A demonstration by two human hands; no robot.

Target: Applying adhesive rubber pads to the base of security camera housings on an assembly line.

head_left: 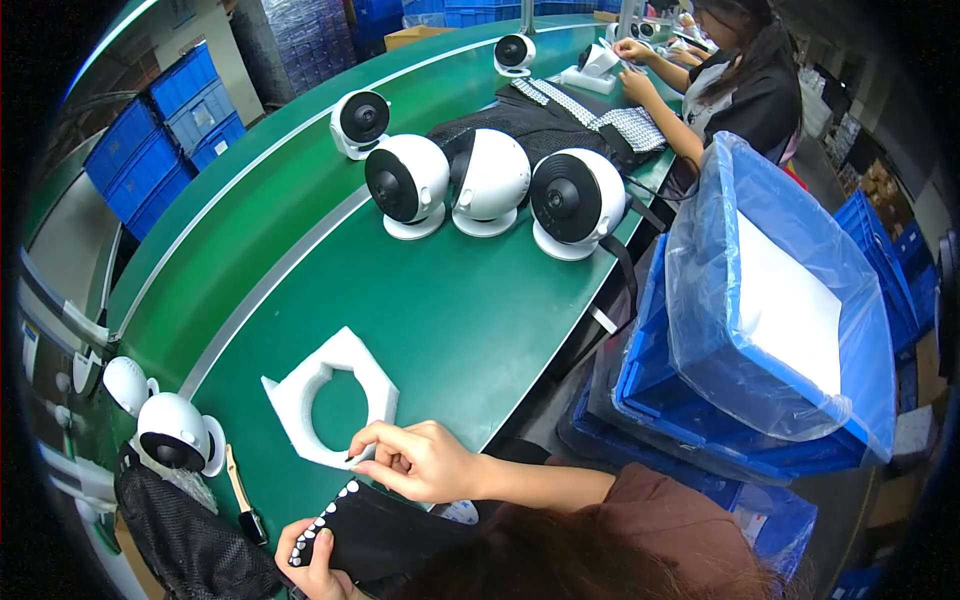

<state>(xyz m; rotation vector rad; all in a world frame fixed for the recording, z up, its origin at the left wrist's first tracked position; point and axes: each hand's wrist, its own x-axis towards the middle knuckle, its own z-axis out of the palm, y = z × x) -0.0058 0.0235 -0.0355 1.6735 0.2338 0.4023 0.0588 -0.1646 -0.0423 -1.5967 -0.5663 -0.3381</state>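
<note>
My left hand [318,565] grips a black sheet [385,530] by its left end, the thumb lying over a row of white round dots along its edge. Just above the sheet, my right hand [425,462] has thumb and forefinger closed in a pinch. A tiny dark bit shows at those fingertips, too small to name. Beside the right fingertips lies a white foam block [383,385] with a large round hole, flat on the green table [470,330]. A brush with a wooden handle [238,485] rests on the table left of my hands.
White round cameras with black fronts [490,180] stand in a group farther back; two more [172,430] sit at left by a black mesh bag [175,530]. A blue bin lined with clear plastic [700,260] stands at right. A co-worker [740,90] handles a white part at far right.
</note>
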